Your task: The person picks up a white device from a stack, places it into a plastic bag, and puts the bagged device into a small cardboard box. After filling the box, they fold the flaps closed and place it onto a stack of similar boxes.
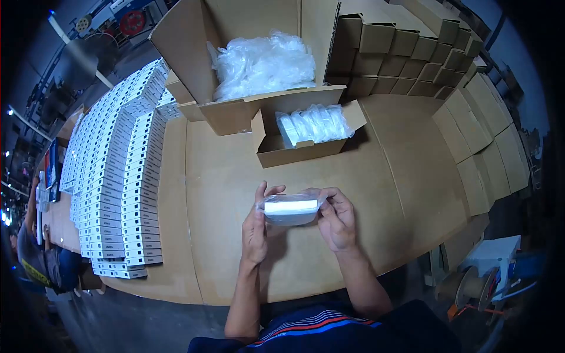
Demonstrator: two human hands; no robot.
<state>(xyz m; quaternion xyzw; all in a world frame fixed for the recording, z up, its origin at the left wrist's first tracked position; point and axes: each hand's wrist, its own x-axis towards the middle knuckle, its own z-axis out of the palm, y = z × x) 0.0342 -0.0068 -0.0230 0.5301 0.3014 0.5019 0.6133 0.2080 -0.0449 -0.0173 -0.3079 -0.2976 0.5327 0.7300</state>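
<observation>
Between my two hands, above the cardboard-covered table, is a small white box in a clear plastic bag [291, 209]. My left hand [256, 232] grips its left end, thumb in front and fingers behind. At the right end, my right hand [337, 220] pinches the loose plastic between thumb and fingers. Just beyond them stands an open small carton [300, 155] holding a row of bagged white boxes [315, 125]. Behind it, a large open carton [226, 117] is heaped with clear plastic bags [265, 65].
Tall stacks of small white boxes [112, 170] line the table's left side. Brown cartons [406, 47] are piled at the back right, with more cartons [485, 147] along the right edge. A machine with a spool [471, 285] stands lower right. Another person [44, 259] is at far left.
</observation>
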